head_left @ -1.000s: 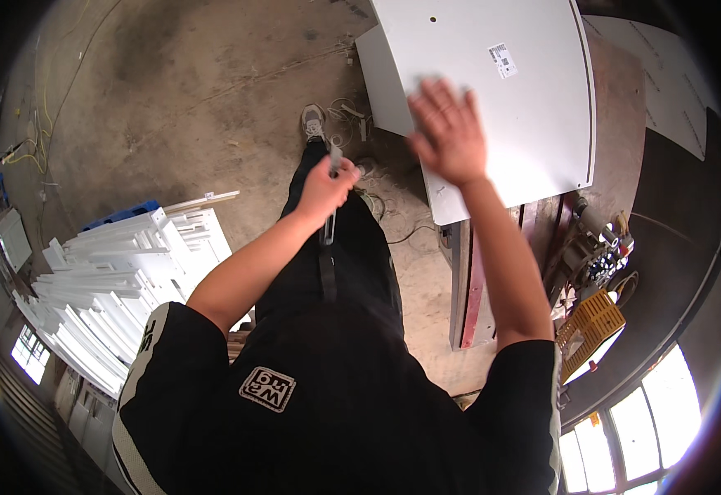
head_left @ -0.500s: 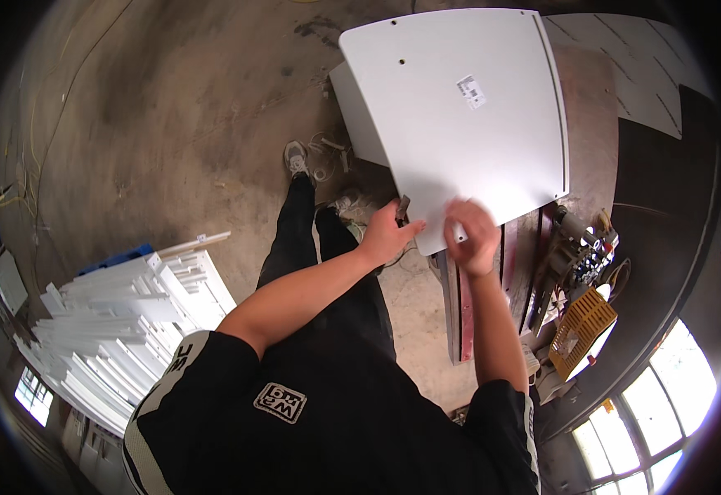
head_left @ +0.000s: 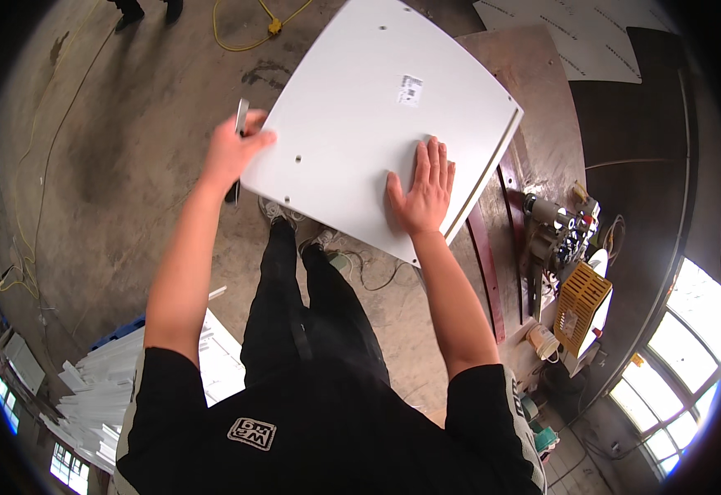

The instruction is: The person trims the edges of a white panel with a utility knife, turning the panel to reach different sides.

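1. White panel [head_left: 377, 124]: large, flat, rounded corners, fills the upper centre of the frame. A small label sits near its upper middle; a few small drilled holes show near its left and lower-left edges. It appears to lie over a brown board [head_left: 542, 99] at upper right, with its lower-left part overhanging the concrete floor [head_left: 113, 165].
2. Right hand [head_left: 422, 190]: flat on the panel's lower right area, palm down, fingers spread and straight, grasping nothing. Reads as a steadying press.
3. Left hand [head_left: 232, 153]: at the panel's left edge, centre-left of the frame. Fingers curled round a slim grey tool [head_left: 239, 132], held roughly upright; thumb lies against the panel edge. Kind of tool: cannot tell.
4. Step in hand, as judged: the panel is being squared up or held in place, with the tool brought to its left edge beside the holes.
5. Next move calls for: steady downward pressure from the right hand so the overhanging part does not tip, and the tool tip lined up with a hole or the edge before force goes on.
6. Surroundings: stack of white strips [head_left: 104, 388] at lower left; yellow crate [head_left: 579, 301] and paper cup [head_left: 542, 340] at right; yellow cable [head_left: 253, 25] at the top.
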Demonstrator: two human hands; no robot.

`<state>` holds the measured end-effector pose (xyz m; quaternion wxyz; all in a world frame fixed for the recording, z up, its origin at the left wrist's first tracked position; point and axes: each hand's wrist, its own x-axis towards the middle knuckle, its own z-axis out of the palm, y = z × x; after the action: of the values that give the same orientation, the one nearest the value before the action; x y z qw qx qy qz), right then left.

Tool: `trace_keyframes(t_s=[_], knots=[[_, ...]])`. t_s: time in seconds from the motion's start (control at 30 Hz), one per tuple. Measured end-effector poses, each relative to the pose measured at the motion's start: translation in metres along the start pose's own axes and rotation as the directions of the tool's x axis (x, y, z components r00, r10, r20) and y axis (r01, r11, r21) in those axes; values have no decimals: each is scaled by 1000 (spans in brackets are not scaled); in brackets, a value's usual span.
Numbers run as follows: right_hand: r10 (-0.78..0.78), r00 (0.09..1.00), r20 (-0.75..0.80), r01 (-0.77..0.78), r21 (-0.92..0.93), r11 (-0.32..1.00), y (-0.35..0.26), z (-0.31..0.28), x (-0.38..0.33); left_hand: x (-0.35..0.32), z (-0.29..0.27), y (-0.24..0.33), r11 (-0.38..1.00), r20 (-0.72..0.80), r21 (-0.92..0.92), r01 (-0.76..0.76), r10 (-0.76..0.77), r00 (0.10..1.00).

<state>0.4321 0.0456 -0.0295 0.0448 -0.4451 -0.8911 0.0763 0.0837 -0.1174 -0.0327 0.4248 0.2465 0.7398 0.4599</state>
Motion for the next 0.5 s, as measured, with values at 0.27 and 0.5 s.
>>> trace_keyframes(t_s=[0.27, 0.5], knots=[[291, 954, 72, -285, -88, 955, -28, 5, 61, 86, -42, 32, 892, -174, -453, 10, -100, 980], [-140, 990, -19, 139, -9, 990, 28, -7, 74, 3, -33, -110, 707, 30, -502, 498, -562, 827]])
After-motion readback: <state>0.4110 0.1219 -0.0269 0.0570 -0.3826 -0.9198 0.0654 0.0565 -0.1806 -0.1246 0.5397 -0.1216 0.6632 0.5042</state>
